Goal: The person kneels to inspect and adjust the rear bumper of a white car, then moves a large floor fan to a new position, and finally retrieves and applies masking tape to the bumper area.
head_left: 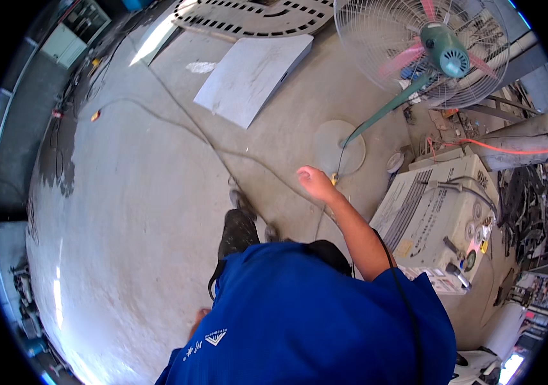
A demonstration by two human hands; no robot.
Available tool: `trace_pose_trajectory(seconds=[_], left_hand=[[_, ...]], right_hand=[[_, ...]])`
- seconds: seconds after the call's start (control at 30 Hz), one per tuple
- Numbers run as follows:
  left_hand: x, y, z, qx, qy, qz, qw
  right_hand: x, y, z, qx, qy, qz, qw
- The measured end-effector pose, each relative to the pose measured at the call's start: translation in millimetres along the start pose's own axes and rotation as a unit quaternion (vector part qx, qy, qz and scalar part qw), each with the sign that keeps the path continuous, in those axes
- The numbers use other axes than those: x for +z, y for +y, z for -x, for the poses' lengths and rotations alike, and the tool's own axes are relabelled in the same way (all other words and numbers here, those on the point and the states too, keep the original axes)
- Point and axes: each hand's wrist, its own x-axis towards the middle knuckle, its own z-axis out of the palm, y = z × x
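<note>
My right hand [316, 183] hangs out in front of me above the concrete floor, its fingers loosely curled and nothing visible in them. Just beside it, a small yellow connector [334, 179] shows on the cable near the round base [355, 149] of a standing fan. Of my left hand [201, 316] only a bit of skin shows at the edge of my blue shirt; its fingers are hidden. The fan [444, 50], with a green motor and pole and pink blades in a wire cage, stands ahead to the right.
A beige machine cabinet [425, 218] with dials and hoses stands close on my right. Ahead lie a grey metal sheet [251, 74] and a slotted plate [248, 20]. Cables [248, 155] cross the floor by my feet. An orange hose [511, 146] runs at the right.
</note>
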Motion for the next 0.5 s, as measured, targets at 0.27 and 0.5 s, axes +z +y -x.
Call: trace_pose_trajectory(seconds=[0.27,0.5], left_hand=[[-163,182,-195,0.274,-0.076,-0.453,0.845],[-387,599,-422,0.268,0.040,-0.072,0.960]], right_hand=[[-88,76,-131,0.135,0.126,0.042,0.982],[-245,78,-122,0.247,0.384,-0.016,0.890]])
